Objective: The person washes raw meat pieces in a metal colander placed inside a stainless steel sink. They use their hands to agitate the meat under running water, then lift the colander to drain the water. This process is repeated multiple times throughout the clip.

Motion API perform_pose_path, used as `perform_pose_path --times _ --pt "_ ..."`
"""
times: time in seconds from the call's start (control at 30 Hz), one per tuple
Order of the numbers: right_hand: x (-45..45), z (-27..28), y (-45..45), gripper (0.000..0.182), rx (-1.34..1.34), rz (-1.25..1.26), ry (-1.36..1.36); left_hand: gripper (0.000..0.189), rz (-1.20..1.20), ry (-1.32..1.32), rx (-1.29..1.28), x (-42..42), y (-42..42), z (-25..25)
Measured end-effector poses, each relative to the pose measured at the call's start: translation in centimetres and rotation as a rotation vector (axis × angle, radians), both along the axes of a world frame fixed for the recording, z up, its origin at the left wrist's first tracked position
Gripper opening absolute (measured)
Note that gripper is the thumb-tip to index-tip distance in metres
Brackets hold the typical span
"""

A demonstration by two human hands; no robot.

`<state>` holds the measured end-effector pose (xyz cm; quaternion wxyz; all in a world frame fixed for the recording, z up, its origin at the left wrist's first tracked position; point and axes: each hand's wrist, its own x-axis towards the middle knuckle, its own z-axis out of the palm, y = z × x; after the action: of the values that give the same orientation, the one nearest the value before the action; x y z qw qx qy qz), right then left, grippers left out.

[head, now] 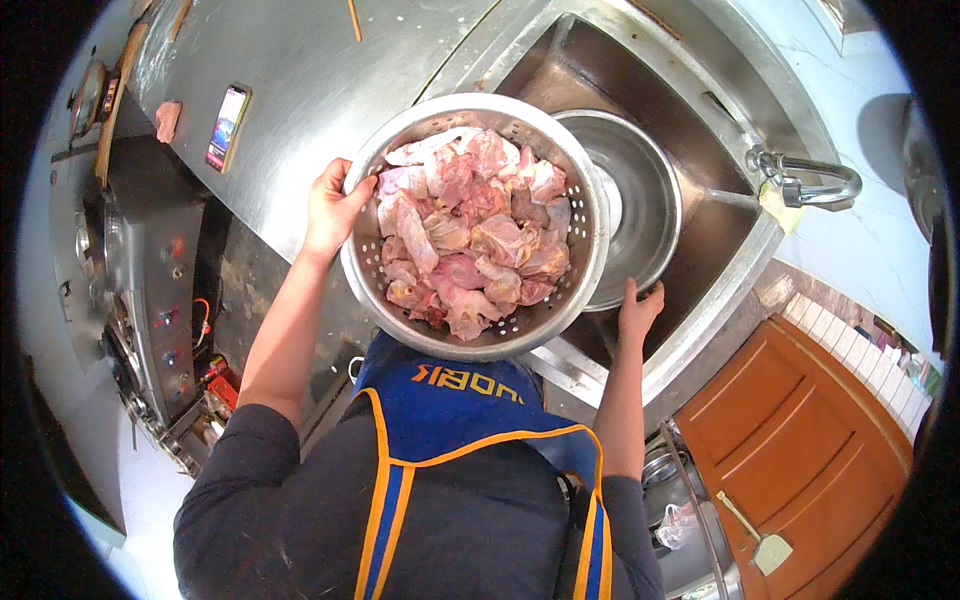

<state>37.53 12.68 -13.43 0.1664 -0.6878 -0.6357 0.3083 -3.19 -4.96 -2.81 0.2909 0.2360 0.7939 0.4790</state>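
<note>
A perforated metal colander (589, 247) full of raw, cut-up poultry pieces (472, 225) is in front of me, over the near left part of the sink. My left hand (336, 202) grips its left rim, thumb on top. Partly beneath the colander, a round stainless steel basin (645, 202) is inside the sink. My right hand (641, 304) has its fingertips at the basin's lower right rim; how far they curl under it is hidden.
The steel sink (705, 240) has a chrome faucet (817, 180) on its right side. On the metal counter (300, 112) at left lie a phone (229, 127) and a piece of raw meat (168, 121). A stove (154, 300) stands further left, a brown cabinet door (802, 450) at lower right.
</note>
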Motion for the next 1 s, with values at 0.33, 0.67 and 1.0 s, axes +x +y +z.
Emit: perform_pose_path --times 0.33,0.67,1.0 --pt "-8.9 10.3 -7.3 0.034 -0.925 0.004 0.79 0.007 -0.074 0.0 -0.089 -0.6 1.8 2.2" --pt "-7.0 10.5 -9.6 0.018 -1.017 -0.442 0.904 0.033 -0.403 0.211 -0.277 1.3 6.5 0.0" --pt "-4.7 5.6 -8.4 0.015 -1.015 -0.84 1.004 0.065 -0.661 0.131 -0.41 8.9 10.1 -7.4"
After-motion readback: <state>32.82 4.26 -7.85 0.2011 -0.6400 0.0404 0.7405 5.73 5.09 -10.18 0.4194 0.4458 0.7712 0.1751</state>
